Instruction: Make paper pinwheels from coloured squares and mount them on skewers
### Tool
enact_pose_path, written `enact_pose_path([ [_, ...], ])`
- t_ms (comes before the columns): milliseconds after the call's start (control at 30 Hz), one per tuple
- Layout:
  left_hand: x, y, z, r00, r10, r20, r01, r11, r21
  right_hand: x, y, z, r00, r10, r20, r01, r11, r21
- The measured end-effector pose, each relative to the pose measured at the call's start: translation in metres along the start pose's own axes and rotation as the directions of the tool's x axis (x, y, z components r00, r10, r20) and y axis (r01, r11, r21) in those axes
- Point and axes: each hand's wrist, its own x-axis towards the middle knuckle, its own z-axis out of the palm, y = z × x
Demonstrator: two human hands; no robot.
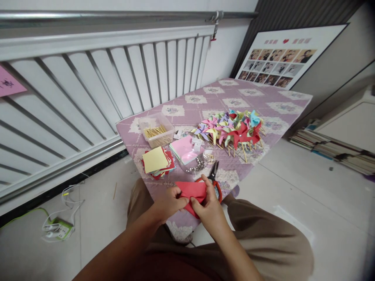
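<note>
A piece of red paper is held between both hands over the table's near corner, its middle bent where the thumbs press. My left hand is closed on its left side. On the right side my right hand grips it, thumb near the middle and index finger raised along the edge. Scissors with red-orange handles lie just beyond my right hand, partly hidden. Past the paper are small metal pieces in a clear container and a small round tub with pale bits in it.
On the flowered tablecloth stand a clear box of thin sticks, stacked coloured paper squares, pink sheets and a heap of paper pinwheels. A radiator borders the left; a power strip lies on the floor.
</note>
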Motion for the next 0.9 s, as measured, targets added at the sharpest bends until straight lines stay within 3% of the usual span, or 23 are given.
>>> enact_pose_path([
  [167, 0.002, -0.005, 0.000, 1.000, -0.004, -0.021, 0.005, 1.000, 0.026, -0.001, 0.000, 0.003, 0.999, 0.050, 0.007, -0.051, 0.989, 0.141],
  [300, 0.003, -0.006, -0.004, 0.999, 0.034, -0.024, -0.029, 0.987, 0.157, -0.002, -0.002, 0.003, 0.984, 0.166, 0.071, -0.180, 0.927, 0.330],
  [433, 0.004, -0.005, -0.007, 0.994, 0.105, 0.007, -0.104, 0.967, 0.234, -0.002, -0.005, 0.002, 0.960, 0.259, 0.107, -0.280, 0.899, 0.338],
  [767, 0.016, -0.012, -0.002, 0.986, 0.165, 0.004, -0.162, 0.962, 0.221, 0.004, 0.000, 0.011, 0.963, 0.269, -0.027, -0.234, 0.879, 0.415],
  [833, 0.017, -0.011, 0.000, 0.968, 0.246, -0.053, -0.233, 0.957, 0.175, 0.006, 0.001, 0.010, 0.962, 0.264, -0.070, -0.215, 0.890, 0.401],
  [900, 0.013, -0.009, 0.002, 0.917, 0.336, -0.216, -0.316, 0.941, 0.124, 0.007, 0.004, 0.008, 0.961, 0.243, -0.132, -0.180, 0.912, 0.370],
])
